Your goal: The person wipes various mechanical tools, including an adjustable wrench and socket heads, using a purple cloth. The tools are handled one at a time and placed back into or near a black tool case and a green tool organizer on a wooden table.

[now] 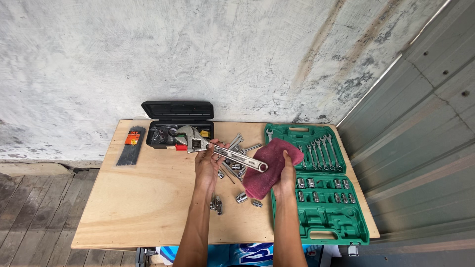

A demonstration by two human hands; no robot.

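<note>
My left hand (207,167) grips a large chrome adjustable wrench (217,149) by its handle, its jaws pointing up left over the small black box. My right hand (285,178) holds a dark pink cloth (269,165) against the wrench's handle end. Both hands hover above the middle of a plywood table (143,198). Beneath them lies a loose heap of small spanners and sockets (236,148).
An open black toolbox (178,123) with small parts stands at the back. A bundle of black cable ties (131,145) lies at the back left. An open green tool case (321,188) with spanners and sockets fills the right side. Loose sockets (241,198) lie near the front.
</note>
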